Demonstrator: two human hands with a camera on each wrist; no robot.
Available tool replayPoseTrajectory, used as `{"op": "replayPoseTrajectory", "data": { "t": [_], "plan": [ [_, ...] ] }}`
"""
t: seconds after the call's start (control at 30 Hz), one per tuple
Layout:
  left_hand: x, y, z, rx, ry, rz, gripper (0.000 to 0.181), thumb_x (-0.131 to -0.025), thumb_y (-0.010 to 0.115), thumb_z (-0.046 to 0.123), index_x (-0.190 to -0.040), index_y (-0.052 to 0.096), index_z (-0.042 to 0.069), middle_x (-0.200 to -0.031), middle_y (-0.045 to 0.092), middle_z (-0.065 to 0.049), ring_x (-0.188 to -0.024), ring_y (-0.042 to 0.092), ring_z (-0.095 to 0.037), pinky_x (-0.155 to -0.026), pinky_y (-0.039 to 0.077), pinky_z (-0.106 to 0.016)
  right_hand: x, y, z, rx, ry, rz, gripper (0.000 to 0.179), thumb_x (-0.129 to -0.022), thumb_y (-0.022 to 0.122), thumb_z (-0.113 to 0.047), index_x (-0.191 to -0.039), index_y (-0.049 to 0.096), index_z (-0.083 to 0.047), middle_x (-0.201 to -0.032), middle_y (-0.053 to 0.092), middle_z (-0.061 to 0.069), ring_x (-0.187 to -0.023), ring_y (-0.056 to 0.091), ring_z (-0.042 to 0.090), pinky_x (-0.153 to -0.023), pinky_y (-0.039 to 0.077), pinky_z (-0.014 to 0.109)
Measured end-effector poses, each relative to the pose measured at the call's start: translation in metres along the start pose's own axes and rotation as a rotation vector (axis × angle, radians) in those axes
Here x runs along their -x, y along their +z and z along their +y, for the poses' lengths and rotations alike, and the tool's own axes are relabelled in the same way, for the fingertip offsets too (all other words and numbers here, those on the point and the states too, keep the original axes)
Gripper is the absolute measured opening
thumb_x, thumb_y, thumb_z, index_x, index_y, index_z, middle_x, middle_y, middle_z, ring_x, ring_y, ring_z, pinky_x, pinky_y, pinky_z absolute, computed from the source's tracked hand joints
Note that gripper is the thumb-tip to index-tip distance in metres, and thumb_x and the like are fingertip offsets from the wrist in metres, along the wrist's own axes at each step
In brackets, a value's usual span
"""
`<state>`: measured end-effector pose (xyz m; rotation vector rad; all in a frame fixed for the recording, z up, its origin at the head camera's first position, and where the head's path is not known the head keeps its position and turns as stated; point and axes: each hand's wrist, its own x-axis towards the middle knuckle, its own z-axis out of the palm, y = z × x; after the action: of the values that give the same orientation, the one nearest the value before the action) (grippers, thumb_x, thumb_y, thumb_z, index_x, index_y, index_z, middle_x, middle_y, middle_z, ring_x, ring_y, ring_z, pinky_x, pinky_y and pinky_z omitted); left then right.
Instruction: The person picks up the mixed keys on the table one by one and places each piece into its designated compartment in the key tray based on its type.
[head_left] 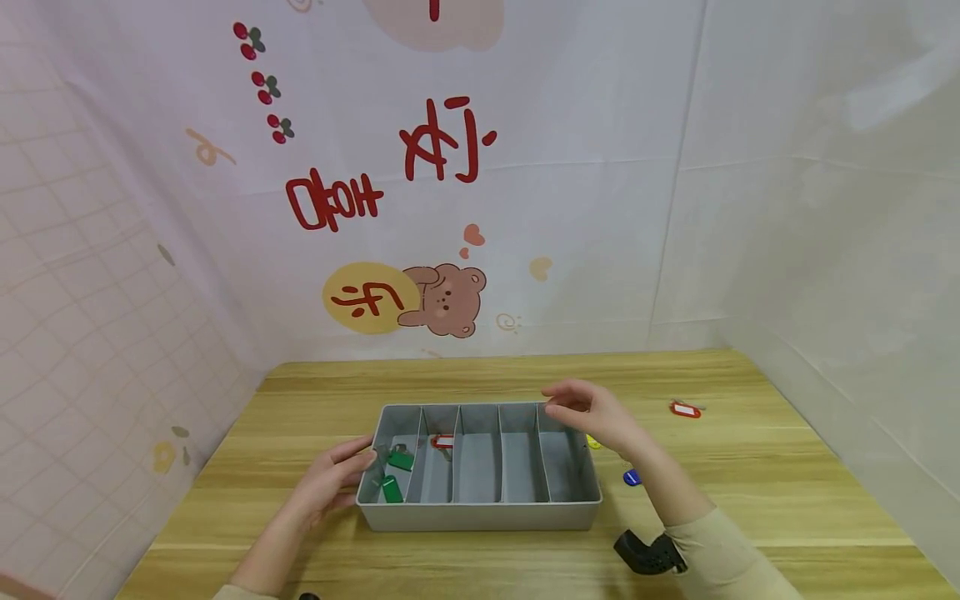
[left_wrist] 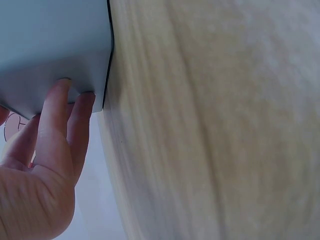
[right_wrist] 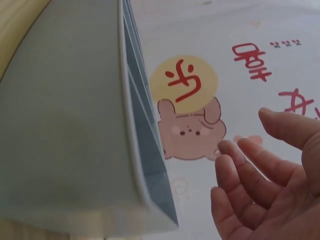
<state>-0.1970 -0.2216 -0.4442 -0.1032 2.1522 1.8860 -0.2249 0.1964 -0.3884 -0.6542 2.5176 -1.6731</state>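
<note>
A grey box (head_left: 480, 517) with several side-by-side compartments stands on the wooden table. In its leftmost compartment lie two green key tags (head_left: 392, 489); the second from the left holds a red key tag (head_left: 442, 442). My left hand (head_left: 333, 477) touches the outside of the box's left end, and the left wrist view shows its fingertips (left_wrist: 85, 102) against that wall. Over the back right corner hovers my right hand (head_left: 596, 415), fingers loosely bent and holding nothing. In the right wrist view its fingers (right_wrist: 245, 185) are apart from the box wall.
To the right of the box a yellow tag (head_left: 593, 442), partly hidden by my right hand, and a blue tag (head_left: 632, 477) lie on the table (head_left: 787, 500). Farther back right is another red key tag (head_left: 686, 409). A printed white cloth (head_left: 600, 208) hangs behind.
</note>
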Motion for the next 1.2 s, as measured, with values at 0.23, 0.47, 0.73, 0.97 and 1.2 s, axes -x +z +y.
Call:
{"op": "replayPoseTrajectory", "data": {
  "t": [0.23, 0.47, 0.73, 0.97, 1.2],
  "plan": [
    [-0.001, 0.000, 0.000, 0.008, 0.000, -0.004, 0.066, -0.098, 0.063, 0.027, -0.151, 0.035, -0.002, -0.123, 0.065, -0.021, -0.099, 0.069, -0.028, -0.074, 0.059, -0.041, 0.011, -0.020, 0.012, 0.048, 0.028, 0.035, 0.034, -0.095, 0.068, -0.015, -0.123, 0.064, 0.002, -0.106, 0.069, 0.013, -0.093, 0.063, 0.019, -0.078, 0.053, 0.028],
    [-0.001, 0.000, -0.001, 0.026, 0.005, -0.016, 0.067, -0.099, 0.062, 0.026, -0.151, 0.033, -0.003, -0.122, 0.066, -0.021, -0.099, 0.069, -0.029, -0.075, 0.059, -0.041, 0.018, -0.039, 0.022, 0.097, 0.043, 0.081, 0.035, -0.093, 0.071, -0.016, -0.123, 0.064, 0.001, -0.105, 0.069, 0.011, -0.093, 0.064, 0.022, -0.078, 0.053, 0.028],
    [-0.001, 0.000, -0.001, 0.024, 0.008, -0.013, 0.067, -0.098, 0.063, 0.025, -0.151, 0.033, -0.004, -0.120, 0.066, -0.021, -0.099, 0.069, -0.030, -0.076, 0.059, -0.041, 0.026, -0.054, 0.030, 0.174, 0.039, 0.105, 0.042, -0.092, 0.071, -0.017, -0.129, 0.060, 0.001, -0.117, 0.066, 0.019, -0.103, 0.063, 0.031, -0.082, 0.053, 0.029],
    [-0.001, 0.000, -0.001, 0.026, 0.005, -0.009, 0.066, -0.098, 0.063, 0.025, -0.151, 0.034, -0.003, -0.116, 0.068, -0.020, -0.097, 0.070, -0.028, -0.074, 0.059, -0.040, 0.035, -0.068, 0.043, 0.254, 0.019, 0.114, 0.046, -0.095, 0.069, -0.020, -0.134, 0.056, 0.000, -0.129, 0.061, 0.018, -0.115, 0.057, 0.037, -0.097, 0.045, 0.046],
    [-0.001, -0.001, -0.001, 0.019, 0.009, -0.016, 0.067, -0.099, 0.062, 0.027, -0.151, 0.034, -0.003, -0.115, 0.069, -0.018, -0.097, 0.070, -0.027, -0.074, 0.059, -0.039, 0.042, -0.084, 0.062, 0.271, 0.013, 0.143, 0.050, -0.095, 0.069, -0.020, -0.138, 0.053, -0.001, -0.134, 0.057, 0.019, -0.121, 0.051, 0.039, -0.103, 0.034, 0.059]
  ]
}}
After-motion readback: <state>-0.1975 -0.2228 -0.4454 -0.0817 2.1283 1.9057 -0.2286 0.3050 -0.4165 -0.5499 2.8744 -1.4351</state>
